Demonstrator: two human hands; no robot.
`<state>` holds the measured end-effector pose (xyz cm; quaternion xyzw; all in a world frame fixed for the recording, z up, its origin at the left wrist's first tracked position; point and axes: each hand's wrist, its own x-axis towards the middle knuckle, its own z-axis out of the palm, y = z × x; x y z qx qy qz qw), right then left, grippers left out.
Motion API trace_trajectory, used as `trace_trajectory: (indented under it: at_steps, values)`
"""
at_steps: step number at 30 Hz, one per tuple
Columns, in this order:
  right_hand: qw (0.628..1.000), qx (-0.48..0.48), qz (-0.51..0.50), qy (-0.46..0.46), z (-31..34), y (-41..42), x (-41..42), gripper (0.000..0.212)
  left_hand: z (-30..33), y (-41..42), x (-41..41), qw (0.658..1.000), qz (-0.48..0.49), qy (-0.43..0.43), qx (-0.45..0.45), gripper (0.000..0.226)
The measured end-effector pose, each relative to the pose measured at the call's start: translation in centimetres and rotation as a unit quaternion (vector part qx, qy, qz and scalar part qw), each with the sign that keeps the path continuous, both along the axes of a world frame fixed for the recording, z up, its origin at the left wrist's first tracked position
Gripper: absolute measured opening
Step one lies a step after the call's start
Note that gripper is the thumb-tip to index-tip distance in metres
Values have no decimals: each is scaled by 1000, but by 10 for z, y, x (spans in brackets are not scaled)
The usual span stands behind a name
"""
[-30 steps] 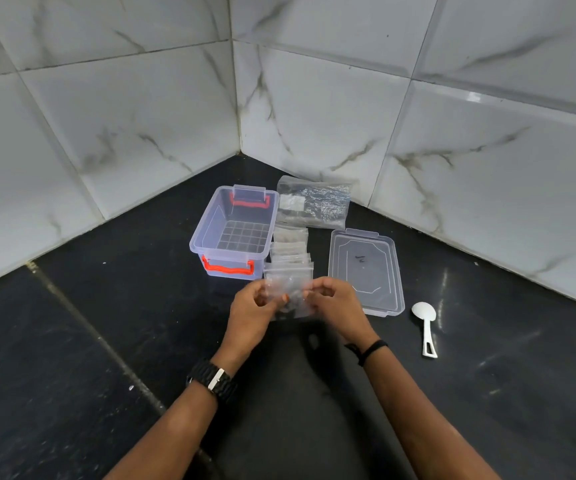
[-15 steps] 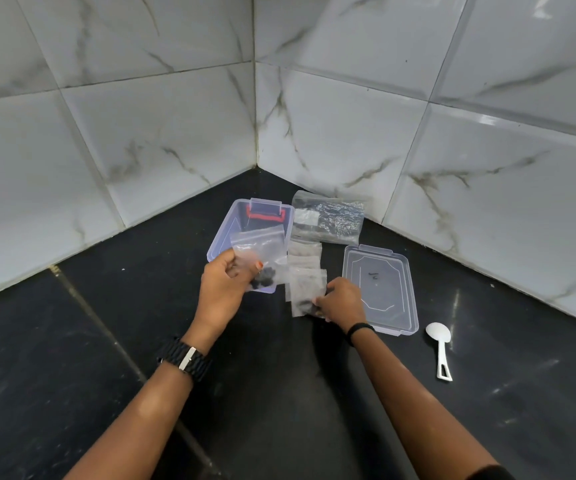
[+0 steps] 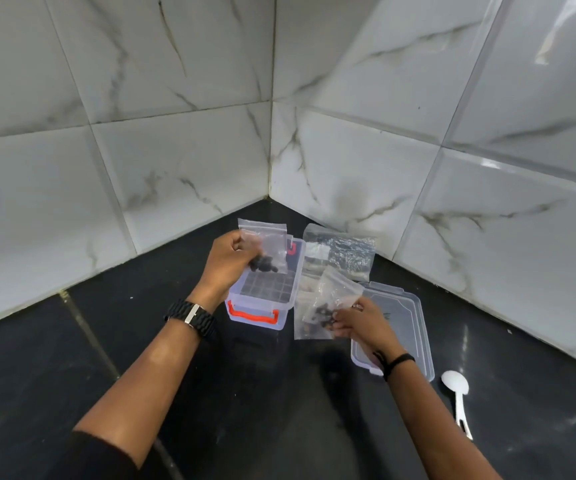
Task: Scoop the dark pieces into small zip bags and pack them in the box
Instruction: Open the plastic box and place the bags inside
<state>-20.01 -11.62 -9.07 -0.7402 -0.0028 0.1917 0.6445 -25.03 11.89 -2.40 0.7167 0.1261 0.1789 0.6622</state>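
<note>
Looking down from the bottom of the frame, we see our two forearms reach up over the dark counter [image 3: 72, 358]. Low on the right lies a white spoon [image 3: 456, 393], bowl up-frame, untouched. Our left wrist carries a black watch [image 3: 191, 315], our right wrist a thin black band [image 3: 399, 360]. Right of centre, our right hand [image 3: 362, 323] pinches a small zip bag [image 3: 328, 299] by its lower part; dark pieces sit at its bottom, and it overlaps more small bags [image 3: 305, 292] lying on the counter just behind it. Under and beyond that hand rests the clear lid [image 3: 407, 317], flat on the counter. At centre stands the clear box [image 3: 265, 292] with orange handles, open, its gridded floor showing through; whether anything lies in it we cannot tell. Above the far half of the box, our left hand [image 3: 231, 259] grips a second small zip bag [image 3: 265, 247], fingers curled round its left edge, the bag upright with its zip strip on top and a clump of dark pieces [image 3: 262, 264] at the bottom. Farther up, right of the box, a larger clear bag [image 3: 342, 251] of dark material leans near the corner. Marbled white wall tiles [image 3: 175, 98] fill the upper frame.
</note>
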Motion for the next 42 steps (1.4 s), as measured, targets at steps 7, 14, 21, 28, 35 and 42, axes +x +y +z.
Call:
trace_trajectory:
  at_steps: [7, 14, 21, 28, 35, 42]
  values:
    - [994, 107, -11, -28, 55, 23, 24, 9, -17, 18, 64, 992, 90, 67, 65, 36]
    - [994, 100, 8, -36, 64, 55, 55, 10, -40, 16, 106, 975, -20, 159, 152, 35]
    - [998, 61, -1, -31, 54, 81, 80, 17, -53, 29, 134, 960, -51, 241, 137, 29]
    - [995, -63, 33, -70, 55, 103, 95, 14, -48, 26, 130, 944, -106, 269, 160, 19]
    - [982, -154, 75, -76, 55, 132, 108, 11, -33, 42, 113, 976, -58, 201, 65, 16]
    - [938, -299, 125, -124, 45, 150, 107, 7, -29, 32, 98, 960, -123, 244, 65, 25]
